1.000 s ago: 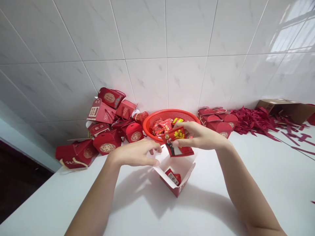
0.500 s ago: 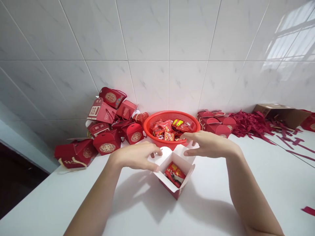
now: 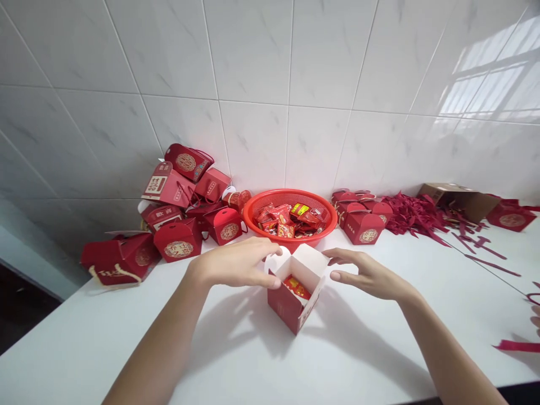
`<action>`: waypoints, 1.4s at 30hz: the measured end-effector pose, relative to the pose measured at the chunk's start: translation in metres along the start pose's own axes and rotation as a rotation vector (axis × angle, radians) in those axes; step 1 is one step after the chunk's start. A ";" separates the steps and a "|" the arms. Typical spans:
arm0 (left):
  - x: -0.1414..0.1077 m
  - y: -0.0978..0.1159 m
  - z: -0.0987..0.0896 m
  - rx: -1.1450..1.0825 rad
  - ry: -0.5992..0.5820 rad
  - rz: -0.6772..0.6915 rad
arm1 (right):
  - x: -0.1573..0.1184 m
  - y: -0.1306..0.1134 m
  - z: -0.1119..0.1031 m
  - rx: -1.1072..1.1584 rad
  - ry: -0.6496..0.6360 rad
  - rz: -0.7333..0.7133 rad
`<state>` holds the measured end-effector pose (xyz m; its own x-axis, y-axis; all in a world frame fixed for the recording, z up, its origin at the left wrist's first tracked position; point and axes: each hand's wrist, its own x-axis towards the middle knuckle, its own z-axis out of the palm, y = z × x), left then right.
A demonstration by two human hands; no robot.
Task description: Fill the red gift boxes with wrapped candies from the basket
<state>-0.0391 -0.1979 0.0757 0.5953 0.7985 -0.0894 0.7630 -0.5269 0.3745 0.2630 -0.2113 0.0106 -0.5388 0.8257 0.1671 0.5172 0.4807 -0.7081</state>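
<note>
A small red gift box [image 3: 282, 308] with a white inside stands on the table with its top flaps up. A red packet [image 3: 297, 287] lies inside it, partly hidden by the front wall. My left hand [image 3: 240, 263] is at the box's left corner, thumb on the front rim and fingers curled behind the rounded white flap. My right hand [image 3: 371, 274] is open at the right side. Its fingertips meet the edge of the back flap, and its thumb stays apart from the box. Just behind the box stands a red plastic basket [image 3: 291, 243] of wrapped sweets.
Closed red gift boxes [image 3: 177, 242] are piled at the left against the tiled wall; more boxes [image 3: 365, 228] stand right of the basket. Dark red ribbons [image 3: 411, 216] lie heaped beside a cardboard carton [image 3: 476, 205]. Another person's fingers [image 3: 535, 322] show at the right edge.
My right hand has come down to the back flap's right edge. My left thumb now rests on the front rim. The box is turned slightly, and the view has shifted right.
</note>
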 end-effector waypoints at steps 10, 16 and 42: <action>0.017 0.020 0.023 0.104 -0.100 -0.223 | 0.000 0.006 0.053 0.199 0.045 -0.248; 0.021 0.021 0.026 0.103 -0.113 -0.126 | 0.002 0.012 0.072 0.149 0.104 -0.232; 0.033 0.020 0.053 -0.111 -0.150 -0.033 | 0.002 0.016 0.100 -0.278 0.349 -0.097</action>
<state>0.0085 -0.1975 0.0315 0.6074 0.7581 -0.2374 0.7555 -0.4589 0.4676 0.2038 -0.2318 -0.0685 -0.3616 0.8001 0.4786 0.6599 0.5823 -0.4748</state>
